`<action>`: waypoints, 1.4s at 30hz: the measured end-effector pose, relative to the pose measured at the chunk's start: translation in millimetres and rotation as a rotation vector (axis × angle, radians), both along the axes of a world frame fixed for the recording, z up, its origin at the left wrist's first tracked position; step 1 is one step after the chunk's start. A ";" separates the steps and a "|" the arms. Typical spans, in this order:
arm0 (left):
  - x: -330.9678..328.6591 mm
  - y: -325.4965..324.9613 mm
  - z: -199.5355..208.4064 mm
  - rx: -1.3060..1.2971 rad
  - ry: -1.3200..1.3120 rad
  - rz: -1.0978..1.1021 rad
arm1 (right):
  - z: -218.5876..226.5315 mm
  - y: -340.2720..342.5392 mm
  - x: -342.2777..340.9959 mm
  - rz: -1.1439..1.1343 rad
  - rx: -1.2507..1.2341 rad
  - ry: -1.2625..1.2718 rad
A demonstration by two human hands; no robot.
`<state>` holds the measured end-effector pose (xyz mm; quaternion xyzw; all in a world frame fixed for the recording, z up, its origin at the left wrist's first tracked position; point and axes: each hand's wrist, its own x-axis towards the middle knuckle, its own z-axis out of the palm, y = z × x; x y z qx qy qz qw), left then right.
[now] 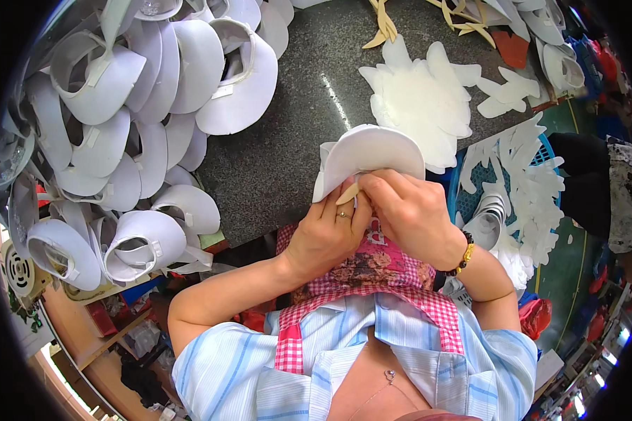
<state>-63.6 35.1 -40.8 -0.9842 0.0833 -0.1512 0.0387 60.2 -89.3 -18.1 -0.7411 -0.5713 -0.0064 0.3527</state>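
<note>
A white visor [372, 151] is held up in front of my chest at the table's near edge, its curved brim facing away from me. My left hand [323, 231] grips its near left side, fingers bent. A small beige curved strip [348, 194] sticks out between that hand's fingers. My right hand [411, 214] is closed at the near right side of the visor, fingertips pinched against its inner edge and close to the left fingers. What lies right under the fingertips is hidden.
Many similar white visors [239, 84] are heaped on the left. White flat cut-outs [421, 105] lie stacked beyond the visor, with beige curved strips [383, 28] farther off. On the right, a blue basket [467, 186] holds white scraps, near a person's dark-clothed legs [579, 182].
</note>
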 end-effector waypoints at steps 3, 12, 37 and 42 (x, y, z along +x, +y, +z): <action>-1.8 6.3 -0.2 -0.061 0.093 0.007 | 5.4 6.6 -7.9 -0.022 -0.163 -0.238; 19.2 14.9 7.0 0.125 -0.098 -0.154 | 11.7 9.8 22.2 -0.133 -0.141 -0.048; 6.3 -10.7 -1.4 0.180 0.089 0.094 | -10.5 12.0 -6.6 -0.314 -0.212 0.081; 10.5 -13.4 3.6 0.174 0.141 0.117 | -12.8 13.0 -6.6 -0.316 -0.256 0.043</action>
